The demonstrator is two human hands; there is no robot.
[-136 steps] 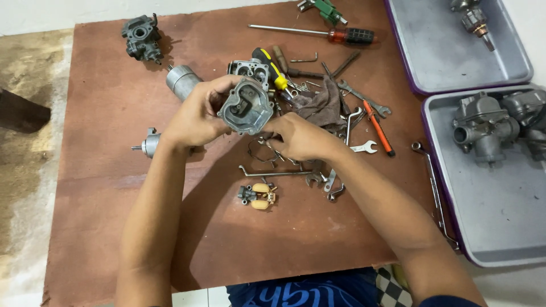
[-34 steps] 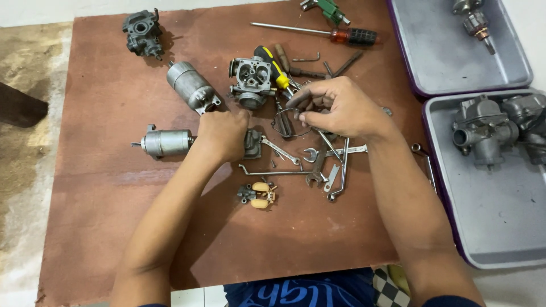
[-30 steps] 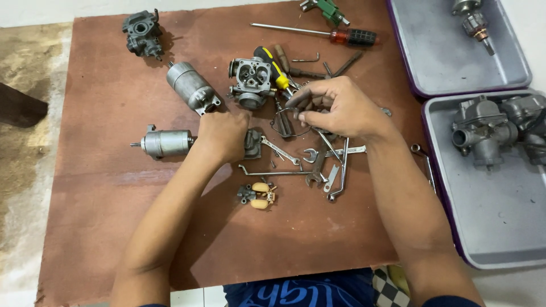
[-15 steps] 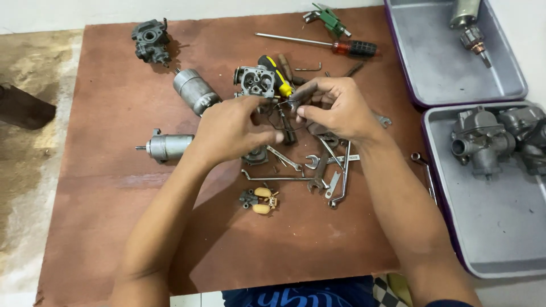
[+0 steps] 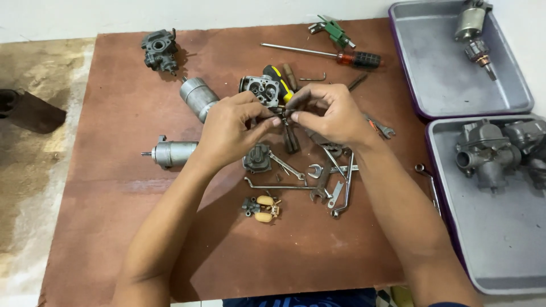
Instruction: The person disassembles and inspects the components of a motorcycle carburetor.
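Hands (image 5: 284,116) now raised together, pinching small part (image 5: 282,113)

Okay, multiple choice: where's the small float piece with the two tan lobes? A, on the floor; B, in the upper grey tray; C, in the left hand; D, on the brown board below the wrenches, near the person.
D: the small float piece with two tan lobes lies on the brown wooden board, below the scattered metal wrenches, clear of both hands.
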